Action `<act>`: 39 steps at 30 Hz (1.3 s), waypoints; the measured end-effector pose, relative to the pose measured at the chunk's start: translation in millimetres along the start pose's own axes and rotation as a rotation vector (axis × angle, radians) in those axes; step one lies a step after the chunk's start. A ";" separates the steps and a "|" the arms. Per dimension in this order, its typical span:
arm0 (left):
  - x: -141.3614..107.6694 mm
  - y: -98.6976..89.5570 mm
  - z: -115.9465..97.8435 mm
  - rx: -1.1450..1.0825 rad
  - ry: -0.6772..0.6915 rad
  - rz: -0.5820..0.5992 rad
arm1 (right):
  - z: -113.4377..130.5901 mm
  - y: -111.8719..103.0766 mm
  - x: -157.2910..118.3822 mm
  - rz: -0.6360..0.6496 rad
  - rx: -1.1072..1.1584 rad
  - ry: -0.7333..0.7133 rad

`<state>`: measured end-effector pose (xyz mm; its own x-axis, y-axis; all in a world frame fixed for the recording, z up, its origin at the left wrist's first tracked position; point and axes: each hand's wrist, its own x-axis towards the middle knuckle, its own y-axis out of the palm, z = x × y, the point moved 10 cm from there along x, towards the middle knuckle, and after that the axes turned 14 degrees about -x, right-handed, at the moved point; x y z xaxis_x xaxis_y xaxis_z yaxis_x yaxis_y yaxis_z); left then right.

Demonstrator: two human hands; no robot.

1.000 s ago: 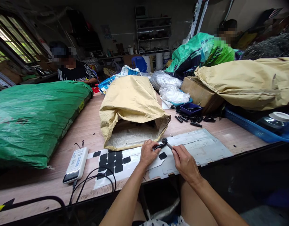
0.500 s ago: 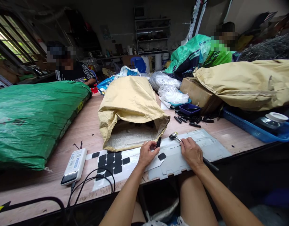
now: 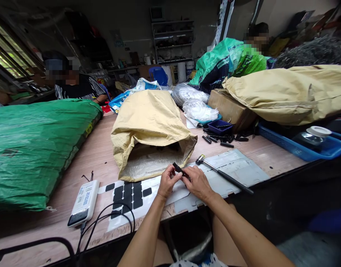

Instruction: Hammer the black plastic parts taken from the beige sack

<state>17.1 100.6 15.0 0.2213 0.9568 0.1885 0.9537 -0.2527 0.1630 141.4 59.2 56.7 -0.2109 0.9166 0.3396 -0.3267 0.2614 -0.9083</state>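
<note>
My left hand [image 3: 167,184] pinches a small black cylindrical part [image 3: 176,167] in front of the yellow sack's mouth. The fingers of my right hand [image 3: 197,182] close on the same part's near end, so both hands meet on it. To the right, a small hammer [image 3: 226,175] with a black handle lies on a pale grey board [image 3: 247,167], touched by neither hand. A white sheet with black rounded-square stickers [image 3: 128,195] is spread left of my hands. Just beyond my hands is the open yellow sack [image 3: 154,115].
A white power bank [image 3: 83,203] with black cables lies left, beside a big green sack [image 3: 39,148]. Several black parts [image 3: 227,144] lie near a purple basket [image 3: 220,126]. At right are a cardboard box [image 3: 231,109] and blue tray [image 3: 287,142]. Two people sit across the table.
My right hand has let go of the hammer, which now lies on the board, and has moved left onto the black part. My left hand still holds that part, now tilted the other way.
</note>
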 end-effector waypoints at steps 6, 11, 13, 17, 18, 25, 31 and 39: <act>-0.7 -2.5 6.7 -0.113 -0.053 -0.040 | -11.3 1.3 -3.9 -0.005 0.046 0.044; -1.1 -0.2 6.0 -0.109 -0.103 -0.016 | -10.7 4.2 -5.9 -0.011 0.104 -0.013; -1.5 -0.6 4.5 -0.105 -0.108 -0.018 | -9.2 5.0 -5.9 -0.025 0.107 -0.048; -2.7 -2.4 2.9 -0.105 -0.102 -0.032 | -5.6 6.7 -6.4 -0.060 0.080 -0.097; -3.0 -3.0 3.5 -0.099 -0.105 -0.036 | -4.0 7.1 -6.8 -0.067 0.079 -0.112; -4.4 -4.7 5.6 -0.106 -0.127 -0.055 | 2.0 3.7 -9.3 -0.128 0.126 -0.142; -3.9 -2.8 1.1 -0.124 -0.121 -0.050 | -4.0 -0.3 -8.4 -0.066 0.135 -0.084; -5.1 -1.9 0.4 -0.134 -0.113 -0.037 | -26.7 -15.1 -12.9 -0.053 0.154 -0.020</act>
<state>14.2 96.3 13.3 0.2150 0.9740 0.0708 0.9276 -0.2264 0.2971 173.6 51.5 59.5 -0.2069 0.8962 0.3924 -0.4751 0.2586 -0.8411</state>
